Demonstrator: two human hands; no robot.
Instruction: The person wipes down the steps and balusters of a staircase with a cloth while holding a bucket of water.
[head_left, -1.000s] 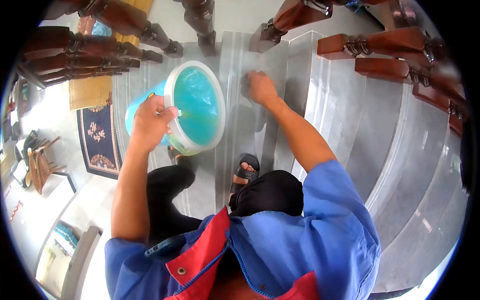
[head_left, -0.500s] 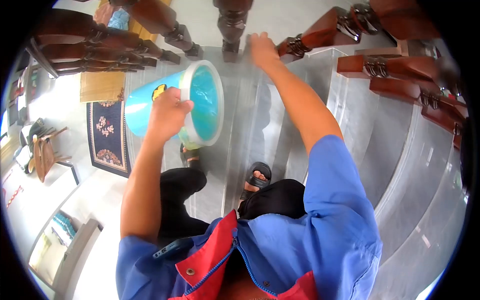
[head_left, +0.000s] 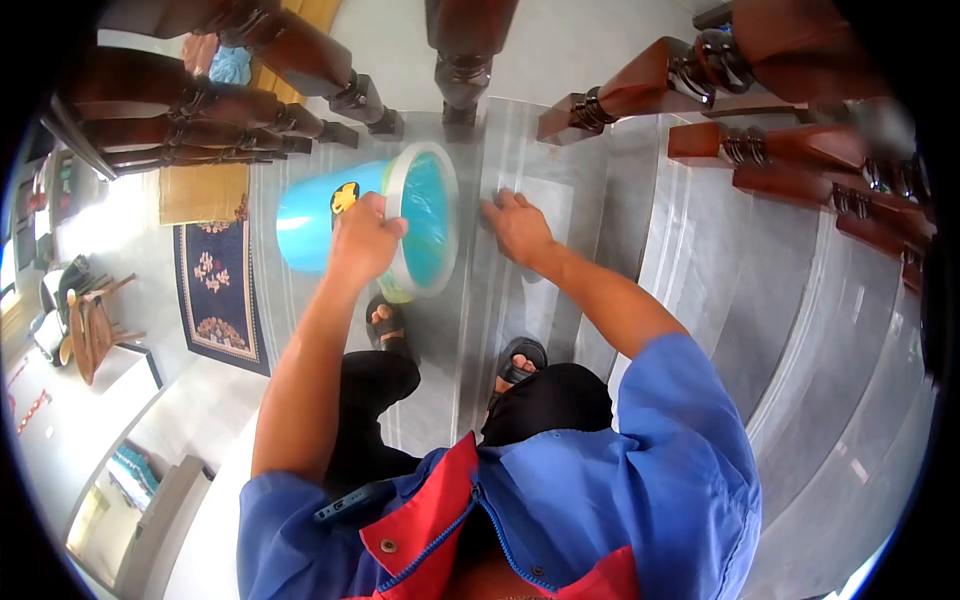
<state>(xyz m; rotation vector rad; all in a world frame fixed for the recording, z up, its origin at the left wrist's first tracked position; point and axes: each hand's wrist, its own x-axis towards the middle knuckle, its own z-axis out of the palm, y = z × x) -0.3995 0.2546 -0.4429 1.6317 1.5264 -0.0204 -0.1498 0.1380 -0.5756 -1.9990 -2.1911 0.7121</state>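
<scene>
My left hand [head_left: 365,240] grips the white rim of a light blue plastic bucket [head_left: 318,225], which is tilted on its side over a grey stone stair step. The bucket's inside looks turquoise. My right hand [head_left: 517,228] presses flat on the step [head_left: 560,215] just right of the bucket; whether a cloth lies under it I cannot tell. My feet in black sandals [head_left: 520,358] stand on a lower step.
Dark wooden balusters [head_left: 462,60] line the staircase's edge ahead and to the right. Grey steps [head_left: 800,300] curve away on the right. Far below on the left lie a patterned dark rug [head_left: 212,290] and a wooden chair [head_left: 85,325].
My right hand came back from the baluster base toward me and now rests on the step beside the bucket. The bucket stays in my left hand, tilted a little more.
</scene>
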